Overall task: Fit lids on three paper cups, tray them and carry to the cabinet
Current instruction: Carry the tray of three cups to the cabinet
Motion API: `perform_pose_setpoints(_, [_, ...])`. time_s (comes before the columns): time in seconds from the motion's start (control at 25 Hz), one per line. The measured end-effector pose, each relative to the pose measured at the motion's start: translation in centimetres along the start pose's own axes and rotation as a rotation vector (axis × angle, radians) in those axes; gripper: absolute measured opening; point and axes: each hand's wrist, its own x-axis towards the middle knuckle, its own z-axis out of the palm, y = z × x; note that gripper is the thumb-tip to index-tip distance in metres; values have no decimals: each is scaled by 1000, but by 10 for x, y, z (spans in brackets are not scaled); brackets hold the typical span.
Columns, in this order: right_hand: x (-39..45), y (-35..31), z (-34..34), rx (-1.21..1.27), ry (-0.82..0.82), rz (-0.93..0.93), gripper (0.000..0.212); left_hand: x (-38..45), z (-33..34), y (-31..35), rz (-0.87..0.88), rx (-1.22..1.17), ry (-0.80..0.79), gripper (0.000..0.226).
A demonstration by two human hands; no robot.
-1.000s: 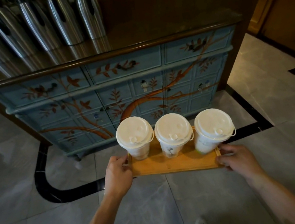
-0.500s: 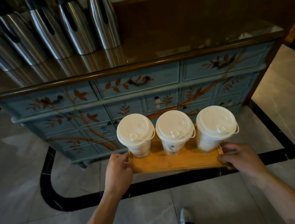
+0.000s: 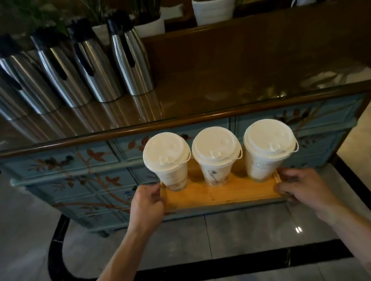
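Note:
Three white paper cups with white lids stand in a row on a wooden tray [image 3: 221, 194]: a left cup [image 3: 166, 154], a middle cup [image 3: 216, 149] and a right cup [image 3: 269, 142]. My left hand [image 3: 146, 206] grips the tray's left end and my right hand [image 3: 304, 187] grips its right end. The tray hangs in the air in front of the blue painted cabinet [image 3: 64, 161], below the level of its glossy brown top [image 3: 233, 92].
Several steel thermos jugs [image 3: 94, 62] stand in a row on the left half of the cabinet top. White plant pots [image 3: 214, 9] sit on a ledge behind it. The floor is grey tile with a black inlay band [image 3: 59, 261].
I have come closer to the cabinet, which now fills more of the view. The tray with the three cups has risen toward the cabinet's top edge. Both hands keep their grip.

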Motion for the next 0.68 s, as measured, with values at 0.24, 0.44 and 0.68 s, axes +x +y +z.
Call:
perform_pose_setpoints(0.24, [47,-40,-10,9,-3,-70,41,63,-9,21,-54,-23,-21,30])
perform_pose_setpoints(0.44, [85,-70,-11,32,-9,-81,44,112,-18,30,-22,-69,-48,27])
perform_pose_setpoints(0.68, [134,-95,-2,54,1,-95,59,173,-27,27,28,-85,-109,24])
